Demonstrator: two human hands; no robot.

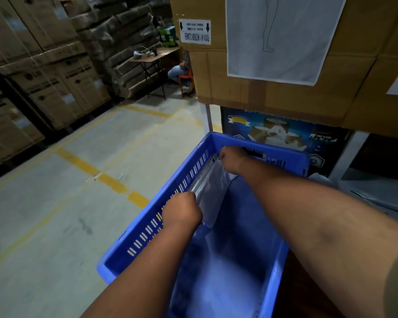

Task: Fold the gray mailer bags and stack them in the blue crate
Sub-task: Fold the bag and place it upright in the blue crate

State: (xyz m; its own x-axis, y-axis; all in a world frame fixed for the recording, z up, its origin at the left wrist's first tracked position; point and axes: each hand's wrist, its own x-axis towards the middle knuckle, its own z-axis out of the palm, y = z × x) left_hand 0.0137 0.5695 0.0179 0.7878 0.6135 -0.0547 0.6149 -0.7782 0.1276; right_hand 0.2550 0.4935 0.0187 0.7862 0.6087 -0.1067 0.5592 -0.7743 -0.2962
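A blue crate [246, 143] with slotted walls stands in front of me, and both my arms reach into it. A folded gray mailer bag [213, 189] stands on edge against the crate's left inner wall. My left hand [182, 212] grips the bag's near end with curled fingers. My right hand [231, 160] grips its far upper end, close to the crate's far wall. The crate's blue floor shows to the right of the bag.
Large cardboard boxes [274, 88] with white paper sheets sit on a surface right behind the crate. Stacked cartons [44, 72] line the left. A concrete floor with yellow lines [101, 175] lies to the left. A seated person [182, 72] and a small table [152, 56] are far back.
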